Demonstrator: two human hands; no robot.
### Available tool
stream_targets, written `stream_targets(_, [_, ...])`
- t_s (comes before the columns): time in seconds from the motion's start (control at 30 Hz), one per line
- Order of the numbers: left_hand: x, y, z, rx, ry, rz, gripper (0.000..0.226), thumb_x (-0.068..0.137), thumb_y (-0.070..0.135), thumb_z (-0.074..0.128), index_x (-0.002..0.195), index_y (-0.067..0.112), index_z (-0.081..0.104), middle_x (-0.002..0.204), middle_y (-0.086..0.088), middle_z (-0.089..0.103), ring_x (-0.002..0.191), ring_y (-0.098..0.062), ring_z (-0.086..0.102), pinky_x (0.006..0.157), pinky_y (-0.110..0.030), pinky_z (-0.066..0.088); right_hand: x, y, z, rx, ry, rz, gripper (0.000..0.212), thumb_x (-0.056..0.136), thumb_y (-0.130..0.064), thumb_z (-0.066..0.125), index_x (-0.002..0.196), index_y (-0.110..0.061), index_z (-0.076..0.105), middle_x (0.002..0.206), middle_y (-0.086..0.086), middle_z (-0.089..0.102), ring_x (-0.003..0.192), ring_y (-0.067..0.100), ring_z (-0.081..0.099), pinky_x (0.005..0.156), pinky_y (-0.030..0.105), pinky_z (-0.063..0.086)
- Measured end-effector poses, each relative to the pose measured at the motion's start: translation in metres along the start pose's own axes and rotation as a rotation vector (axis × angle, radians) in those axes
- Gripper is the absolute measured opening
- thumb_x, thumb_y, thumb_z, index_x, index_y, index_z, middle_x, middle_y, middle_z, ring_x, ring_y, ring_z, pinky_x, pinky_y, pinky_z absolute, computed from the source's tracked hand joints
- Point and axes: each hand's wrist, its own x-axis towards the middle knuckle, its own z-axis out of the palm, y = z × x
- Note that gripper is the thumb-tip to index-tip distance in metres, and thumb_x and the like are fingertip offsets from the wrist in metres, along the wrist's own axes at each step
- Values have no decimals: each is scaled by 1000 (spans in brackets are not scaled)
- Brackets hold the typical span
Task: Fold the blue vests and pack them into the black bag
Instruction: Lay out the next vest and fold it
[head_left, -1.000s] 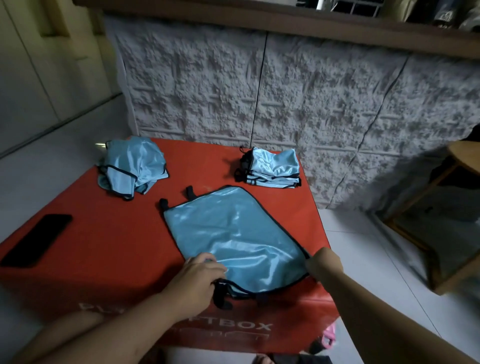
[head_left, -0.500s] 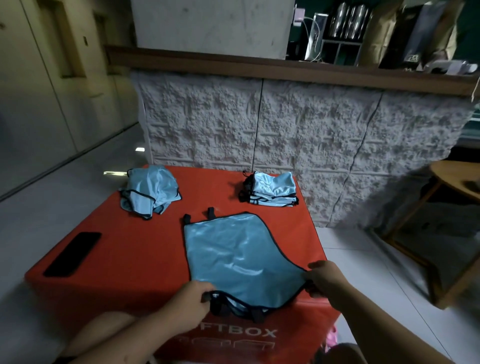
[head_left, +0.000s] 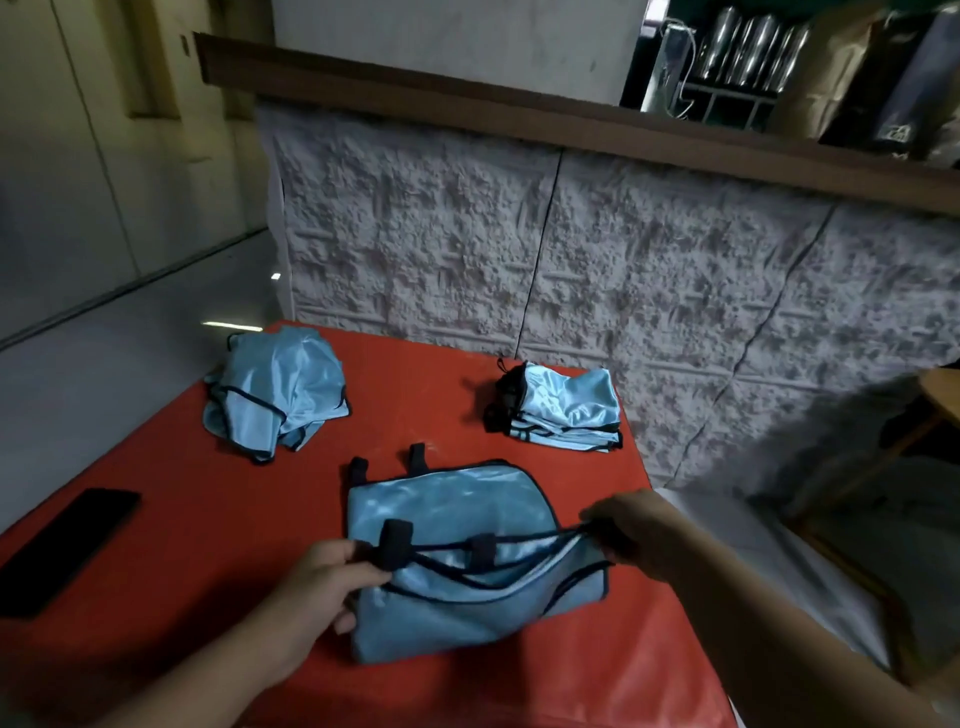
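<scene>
A light blue vest with black trim (head_left: 457, 519) lies in the middle of the red surface (head_left: 218, 561), its near edge raised and doubled over towards the far side. My left hand (head_left: 327, 582) pinches that raised edge at its left corner, beside a black strap tab. My right hand (head_left: 628, 530) pinches the same edge at its right corner. A stack of folded blue vests (head_left: 561, 410) sits at the far right of the surface. A loose heap of unfolded blue vests (head_left: 280, 395) lies at the far left. No black bag is in view.
A black phone (head_left: 67, 545) lies flat near the left edge of the red surface. A textured white counter front (head_left: 571, 260) rises right behind it. A wooden stool (head_left: 924, 426) stands on the floor to the right.
Both hands have lifted the vest's near edge off the surface and carried it away from me, so the vest now lies half doubled. The camera has tilted up.
</scene>
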Motion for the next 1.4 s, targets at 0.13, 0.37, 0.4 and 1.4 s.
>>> stream_targets(0.13, [46, -2, -18, -158, 156, -19, 12, 85, 6, 64, 89, -3, 71, 66, -14, 53, 49, -18, 41, 42, -21, 21, 56, -31, 28, 30, -16, 42, 20, 86, 1, 69, 68, -3, 61, 49, 9, 52, 33, 16, 47, 35, 20, 41])
stream_targets(0.37, [127, -14, -34, -117, 292, -122, 16, 91, 17, 67, 88, 3, 74, 62, -9, 58, 45, -16, 47, 40, -20, 28, 136, -56, 86, -36, -40, 116, 32, 94, 2, 60, 64, -5, 48, 35, 6, 45, 23, 12, 43, 30, 15, 36])
stream_targets(0.4, [136, -16, -36, -94, 309, -143, 19, 92, 20, 67, 91, 2, 74, 64, -9, 59, 46, -16, 48, 40, -21, 29, 145, -57, 93, -32, -36, 132, 33, 94, 3, 59, 64, -6, 47, 34, 6, 44, 23, 12, 43, 30, 15, 37])
stream_targets(1.4, [177, -57, 15, 1428, 141, 280, 75, 92, 76, 3, 157, 43, -17, 168, 5, -20, 152, -16, -26, 124, -48, -13, 147, 45, 138, -1092, 147, -585, 85, 86, -86, 12, 159, -42, 7, 170, -3, -2, 156, 17, -10, 125, 53, -1])
